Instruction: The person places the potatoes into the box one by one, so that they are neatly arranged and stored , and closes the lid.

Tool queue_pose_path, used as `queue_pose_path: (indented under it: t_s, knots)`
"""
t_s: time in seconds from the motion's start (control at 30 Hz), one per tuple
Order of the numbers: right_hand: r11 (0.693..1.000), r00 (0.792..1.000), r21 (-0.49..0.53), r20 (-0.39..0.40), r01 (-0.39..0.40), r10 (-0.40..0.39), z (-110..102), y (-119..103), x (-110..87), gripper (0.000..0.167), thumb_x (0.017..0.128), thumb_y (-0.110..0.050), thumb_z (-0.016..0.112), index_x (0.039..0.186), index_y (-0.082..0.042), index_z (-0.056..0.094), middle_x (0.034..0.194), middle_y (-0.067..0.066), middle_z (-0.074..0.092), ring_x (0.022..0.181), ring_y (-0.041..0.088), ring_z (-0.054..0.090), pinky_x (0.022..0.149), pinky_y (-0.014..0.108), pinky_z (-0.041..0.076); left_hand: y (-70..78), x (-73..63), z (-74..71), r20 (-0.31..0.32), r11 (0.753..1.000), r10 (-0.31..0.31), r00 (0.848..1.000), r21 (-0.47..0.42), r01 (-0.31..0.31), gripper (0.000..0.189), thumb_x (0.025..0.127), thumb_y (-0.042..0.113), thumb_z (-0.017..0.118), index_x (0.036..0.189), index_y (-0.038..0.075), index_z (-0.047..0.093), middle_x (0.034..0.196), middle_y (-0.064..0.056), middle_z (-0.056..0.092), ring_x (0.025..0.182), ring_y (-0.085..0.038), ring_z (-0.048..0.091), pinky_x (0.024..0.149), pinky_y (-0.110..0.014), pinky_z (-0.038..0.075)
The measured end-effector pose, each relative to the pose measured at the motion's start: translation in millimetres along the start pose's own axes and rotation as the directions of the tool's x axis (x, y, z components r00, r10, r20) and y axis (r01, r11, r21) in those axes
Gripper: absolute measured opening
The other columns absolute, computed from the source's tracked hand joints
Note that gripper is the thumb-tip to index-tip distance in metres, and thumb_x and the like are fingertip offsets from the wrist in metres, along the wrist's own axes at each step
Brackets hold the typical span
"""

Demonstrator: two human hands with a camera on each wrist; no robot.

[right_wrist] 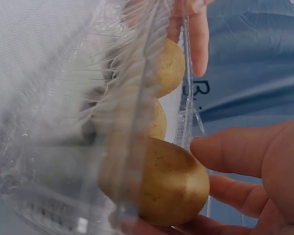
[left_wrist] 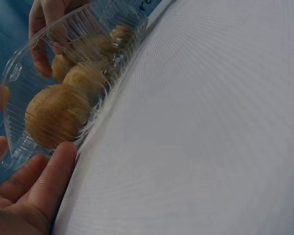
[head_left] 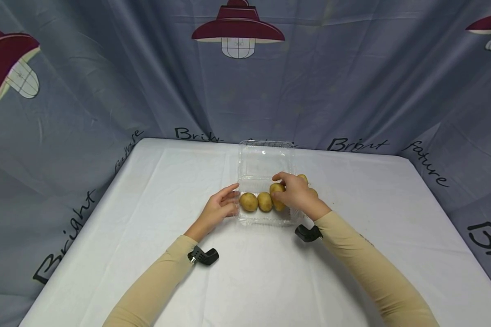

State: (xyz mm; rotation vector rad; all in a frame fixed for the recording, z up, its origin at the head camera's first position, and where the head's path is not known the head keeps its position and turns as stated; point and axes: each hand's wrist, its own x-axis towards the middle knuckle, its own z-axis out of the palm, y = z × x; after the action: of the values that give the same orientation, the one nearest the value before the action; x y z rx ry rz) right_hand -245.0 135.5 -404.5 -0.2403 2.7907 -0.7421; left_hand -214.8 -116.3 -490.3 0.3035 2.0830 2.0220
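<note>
A clear plastic clamshell box point(head_left: 266, 218) lies on the table with its lid point(head_left: 266, 159) raised at the back. Two potatoes point(head_left: 248, 202) point(head_left: 264, 201) sit side by side in its base, and another potato point(head_left: 279, 205) lies to their right. My right hand point(head_left: 296, 193) holds a potato point(right_wrist: 174, 186) between thumb and fingers at the box's right end. My left hand point(head_left: 217, 209) is at the left end, its extended fingers point(left_wrist: 54, 174) touching or nearly touching the wall beside a potato point(left_wrist: 56, 117).
Beyond my right hand, more potatoes point(head_left: 302, 178) point(head_left: 313, 193) lie partly hidden to the right of the box. A white cloth point(head_left: 352, 181) covers the table. A blue-grey printed curtain point(head_left: 331, 91) hangs behind the table's far edge.
</note>
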Motion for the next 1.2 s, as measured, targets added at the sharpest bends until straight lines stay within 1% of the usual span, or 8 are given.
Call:
queue_pose_path:
  t_s: [0.23,0.4,0.67,0.87,0.97,1.2]
  knots:
    - [1.000,1.000,-0.010,0.007,-0.008,0.008,-3,-3,-1.2,0.052,0.093,-0.026,0.068,0.142,-0.013,0.056,0.134,0.018,0.064,0.120,0.036,0.056,0.079,0.046,0.054,-0.7,1.4,-0.4,-0.007,1.000,-0.001,1.000,0.006,0.001,0.075,0.083,-0.003,0.052,0.156,0.006,0.039,0.148,-0.026,0.051,0.129,-0.034,0.058,0.085,-0.022,0.062]
    - [1.000,1.000,0.010,0.011,-0.003,0.003,-5,-4,-1.8,0.052,0.094,-0.024,0.065,0.144,-0.012,0.054,0.136,0.021,0.062,0.119,0.037,0.058,0.077,0.043,0.055,-0.7,1.9,-0.9,-0.004,1.000,0.000,1.000,0.002,0.000,0.075,0.083,-0.003,0.052,0.157,0.006,0.039,0.149,-0.026,0.051,0.128,-0.033,0.058,0.085,-0.022,0.061]
    - [0.997,0.998,0.051,-0.014,0.054,-0.054,-9,-2,-1.5,0.051,0.095,-0.019,0.064,0.143,-0.006,0.053,0.136,0.027,0.061,0.116,0.039,0.064,0.089,0.047,0.059,1.6,1.1,-1.0,-0.003,1.000,0.003,1.000,-0.002,-0.003,0.074,0.084,-0.005,0.051,0.156,0.006,0.039,0.149,-0.027,0.050,0.129,-0.036,0.057,0.083,-0.021,0.061]
    - [0.995,0.997,0.072,-0.026,0.074,-0.072,-14,0,-3.3,0.052,0.095,-0.018,0.065,0.143,-0.003,0.053,0.135,0.028,0.062,0.118,0.041,0.065,0.094,0.050,0.059,1.0,0.6,-1.0,-0.004,1.000,0.001,1.000,0.000,-0.001,0.075,0.083,-0.004,0.052,0.156,0.005,0.039,0.148,-0.027,0.051,0.128,-0.035,0.057,0.083,-0.021,0.061]
    - [0.994,0.997,0.087,-0.033,0.068,-0.065,-18,1,-5.9,0.052,0.095,-0.019,0.065,0.144,-0.004,0.053,0.136,0.028,0.061,0.119,0.042,0.064,0.094,0.051,0.059,1.1,0.2,-0.8,-0.004,1.000,-0.003,1.000,-0.003,0.003,0.075,0.083,-0.004,0.052,0.156,0.005,0.039,0.148,-0.027,0.051,0.127,-0.035,0.058,0.084,-0.021,0.061]
    - [0.991,0.999,0.136,-0.048,0.008,-0.001,-30,12,-9.2,0.053,0.097,-0.020,0.064,0.146,-0.008,0.050,0.140,0.026,0.057,0.126,0.042,0.060,0.097,0.050,0.058,0.1,0.8,0.1,-0.008,1.000,-0.015,1.000,0.009,0.015,0.075,0.083,-0.001,0.053,0.157,0.006,0.039,0.148,-0.026,0.052,0.126,-0.031,0.059,0.083,-0.022,0.062]
